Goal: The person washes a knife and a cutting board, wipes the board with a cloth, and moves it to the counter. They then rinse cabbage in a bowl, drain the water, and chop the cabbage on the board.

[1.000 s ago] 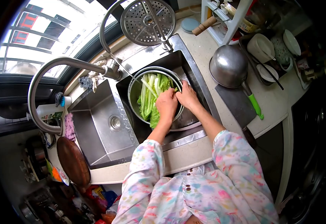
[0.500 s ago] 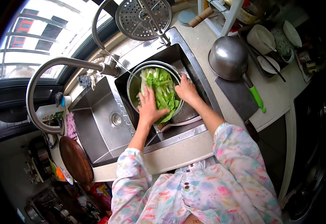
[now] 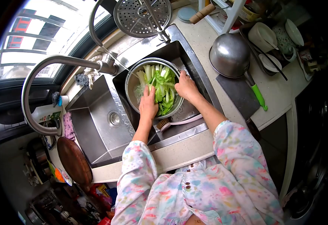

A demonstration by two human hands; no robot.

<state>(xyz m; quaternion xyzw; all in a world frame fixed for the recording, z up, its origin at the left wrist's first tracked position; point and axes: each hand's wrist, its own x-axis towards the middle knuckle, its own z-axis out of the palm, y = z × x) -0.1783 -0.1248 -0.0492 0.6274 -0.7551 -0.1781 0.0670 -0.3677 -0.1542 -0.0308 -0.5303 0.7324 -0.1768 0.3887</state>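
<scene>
A round metal pot (image 3: 130, 90) stands in the right sink basin, with leafy greens (image 3: 165, 92) and water inside. Over the pot's near left side, my left hand (image 3: 148, 105) has its fingers drawn together against the edge of the greens; the thumb is mostly hidden. My right hand (image 3: 188, 89) grips the pot's right rim, fingertips at the edge. From the tap, a thin spout (image 3: 119, 63) reaches over the pot and a stream runs down at its left side. A pink-handled brush (image 3: 182, 122) lies in the basin below the pot.
The left sink basin (image 3: 96, 116) has a drain. A curved faucet (image 3: 27, 93) arches at left. On the right counter are an upturned saucepan (image 3: 229, 56) with a green handle and a dark board (image 3: 242, 97). A perforated steamer plate (image 3: 143, 17) stands behind; a round wooden board (image 3: 74, 161) leans at left.
My left hand has drawn its spread fingers together and moved to the greens' left edge. The greens have shifted right, uncovering water at the pot's left. My right hand stays at the rim.
</scene>
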